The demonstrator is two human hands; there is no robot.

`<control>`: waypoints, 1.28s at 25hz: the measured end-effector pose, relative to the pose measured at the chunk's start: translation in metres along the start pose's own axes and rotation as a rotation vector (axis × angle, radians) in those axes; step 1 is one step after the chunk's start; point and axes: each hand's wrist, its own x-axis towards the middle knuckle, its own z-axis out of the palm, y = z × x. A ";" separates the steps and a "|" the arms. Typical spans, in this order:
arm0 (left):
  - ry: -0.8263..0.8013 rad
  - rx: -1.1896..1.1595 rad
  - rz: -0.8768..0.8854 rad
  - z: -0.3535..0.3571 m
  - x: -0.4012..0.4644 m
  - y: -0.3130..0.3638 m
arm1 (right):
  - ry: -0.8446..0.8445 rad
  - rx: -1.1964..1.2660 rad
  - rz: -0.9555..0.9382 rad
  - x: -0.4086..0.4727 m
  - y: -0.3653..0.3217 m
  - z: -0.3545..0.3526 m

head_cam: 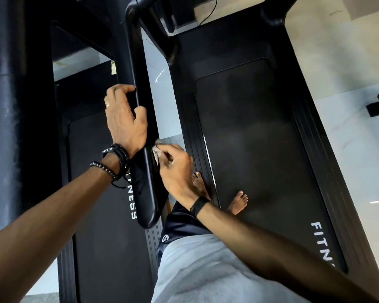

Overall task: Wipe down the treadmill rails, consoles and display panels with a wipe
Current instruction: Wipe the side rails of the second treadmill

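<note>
Left hand (125, 119) gripping rail (140, 119) at 10 o'clock; right hand (175, 169) fingers pinching wipe (157, 150), best pressed flat, stroked lengthwise.

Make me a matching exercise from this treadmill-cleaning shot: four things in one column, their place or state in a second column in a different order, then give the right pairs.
Column one:
1. left hand
2. right hand
3. wipe
4. bare feet

Column two:
A. standing on the treadmill belt
B. gripping the black rail higher up
C. pale, crumpled, pressed against the rail's side
D. pinching the wipe lower on the rail

Right pairs: 1-B, 2-D, 3-C, 4-A
</note>
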 end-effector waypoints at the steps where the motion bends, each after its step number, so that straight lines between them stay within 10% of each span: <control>1: -0.025 -0.011 -0.016 0.001 0.000 -0.002 | 0.023 0.028 -0.030 0.009 -0.007 0.003; 8: -0.123 -0.032 -0.032 0.003 0.002 -0.006 | -0.178 -0.113 0.208 0.025 0.025 0.002; 25: -0.092 -0.056 -0.025 0.004 0.004 -0.006 | 0.069 0.052 -0.017 0.030 -0.027 0.011; 32: -0.085 -0.078 -0.028 0.004 0.004 -0.006 | -0.005 0.117 0.184 0.038 -0.008 0.005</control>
